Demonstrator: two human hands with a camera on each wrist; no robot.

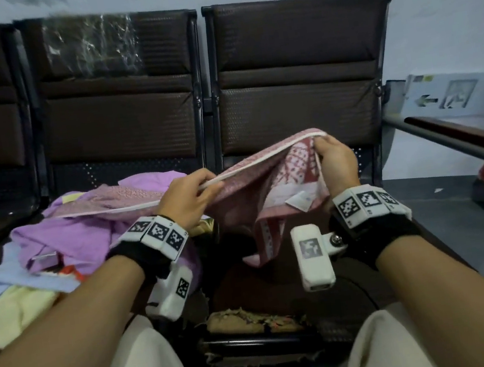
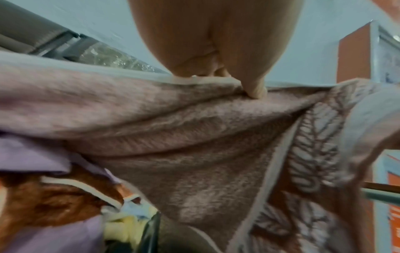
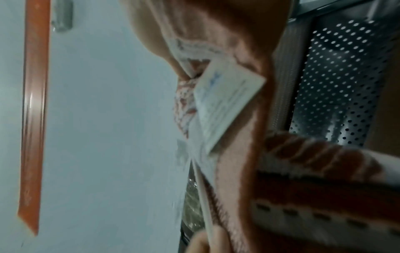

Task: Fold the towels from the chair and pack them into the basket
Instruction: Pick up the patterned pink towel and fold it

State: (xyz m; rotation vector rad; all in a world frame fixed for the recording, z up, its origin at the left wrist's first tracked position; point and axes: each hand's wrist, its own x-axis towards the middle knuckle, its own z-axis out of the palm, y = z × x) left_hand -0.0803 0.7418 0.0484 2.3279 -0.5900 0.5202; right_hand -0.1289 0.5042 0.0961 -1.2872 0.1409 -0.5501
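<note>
The person's left hand [image 1: 188,198] pinches the white-piped top edge of a pink patterned towel [image 1: 245,195], thumb and fingers curled over the hem; in the left wrist view the thumb [image 2: 255,89] presses into the pile just under that hem. The right hand [image 1: 335,159], at about 3 o'clock from the left, grips the same edge at its corner, fingers folded around bunched cloth. Between the two hands the hem runs taut and slightly uphill toward the right hand, and the rest of the towel hangs below in a loose sag, its lower tip dangling at 6 o'clock over the dark seat [image 1: 279,283].

A white care label [image 1: 298,199] shows on the hanging part, just under the right hand (the right wrist view catches it close, though blurred [image 3: 225,106]). The darker red woven band [image 1: 297,163] of the towel lies beside the right fingers.

At 9 o'clock from the left hand, a heap of other towels rests on the neighbouring seat: a lilac towel [image 1: 70,235] on top, a pale blue one [image 1: 4,272] beneath it, and a pale yellow one [image 1: 13,312] lowest and nearest the person. The pink towel's far end trails over this heap.

Behind, at 12 o'clock, stands a row of brown padded chair backs [image 1: 296,67], one partly covered in clear plastic wrap [image 1: 90,46]. A basket cannot be made out for certain.
</note>
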